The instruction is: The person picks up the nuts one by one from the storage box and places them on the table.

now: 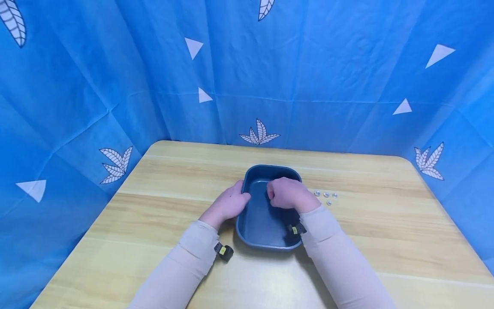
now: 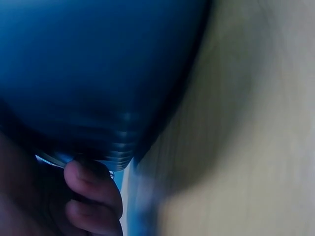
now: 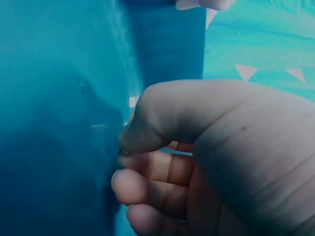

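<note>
A dark blue rectangular tray (image 1: 256, 225) with rounded corners and raised walls lies on the table. On its left side, my left hand (image 1: 230, 202) grips the wall, thumb at the rim; in the left wrist view, fingertips (image 2: 91, 184) curl at the tray's outer side. My right hand (image 1: 286, 194) is inside the tray, low over its far half. Between thumb and forefinger it pinches a small shiny piece (image 3: 123, 151), mostly hidden by the fingertips. Just right of the tray lie several small shiny round pieces (image 1: 326, 195), too small to identify.
The wooden table (image 1: 173, 171) has rounded far corners. Behind and beside it hangs a blue curtain (image 1: 247, 56) with white leaves and triangles. A small black camera (image 1: 224, 252) is strapped at the left wrist, another (image 1: 297, 229) at the right.
</note>
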`<state>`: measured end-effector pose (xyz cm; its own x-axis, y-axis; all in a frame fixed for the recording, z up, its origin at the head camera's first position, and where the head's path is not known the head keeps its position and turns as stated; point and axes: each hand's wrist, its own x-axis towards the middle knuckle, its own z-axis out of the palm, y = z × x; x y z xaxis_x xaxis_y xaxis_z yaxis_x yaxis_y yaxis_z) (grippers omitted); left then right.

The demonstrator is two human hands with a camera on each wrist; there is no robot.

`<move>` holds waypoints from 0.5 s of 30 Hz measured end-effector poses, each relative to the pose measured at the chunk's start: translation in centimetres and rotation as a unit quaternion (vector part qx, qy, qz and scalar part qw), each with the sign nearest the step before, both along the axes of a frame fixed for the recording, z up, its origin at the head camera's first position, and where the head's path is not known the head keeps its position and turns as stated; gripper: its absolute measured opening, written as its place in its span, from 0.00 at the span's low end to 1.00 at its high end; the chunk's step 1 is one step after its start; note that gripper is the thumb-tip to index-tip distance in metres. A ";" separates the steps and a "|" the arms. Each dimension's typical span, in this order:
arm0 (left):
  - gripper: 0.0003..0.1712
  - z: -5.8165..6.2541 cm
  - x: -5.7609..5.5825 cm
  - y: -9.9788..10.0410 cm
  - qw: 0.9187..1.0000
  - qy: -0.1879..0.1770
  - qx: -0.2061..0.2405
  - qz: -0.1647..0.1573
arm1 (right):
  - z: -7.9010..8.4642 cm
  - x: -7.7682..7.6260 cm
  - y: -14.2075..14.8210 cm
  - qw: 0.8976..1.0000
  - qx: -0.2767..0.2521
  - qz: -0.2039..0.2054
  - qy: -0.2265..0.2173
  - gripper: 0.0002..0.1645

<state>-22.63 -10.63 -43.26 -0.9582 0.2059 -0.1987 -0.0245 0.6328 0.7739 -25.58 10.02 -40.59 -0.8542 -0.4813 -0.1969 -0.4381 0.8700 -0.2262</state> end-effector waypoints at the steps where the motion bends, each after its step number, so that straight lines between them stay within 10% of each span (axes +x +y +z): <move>1: 0.32 0.0 0.0 0.0 1.000 0.002 -0.001 0.001 | 0.0 0.0 0.0 1.000 -0.007 -0.001 -0.002 0.09; 15: 0.30 -0.1 0.0 -0.1 1.000 0.008 -0.004 -0.004 | 0.8 -0.1 0.7 0.984 -0.179 -0.008 0.022 0.04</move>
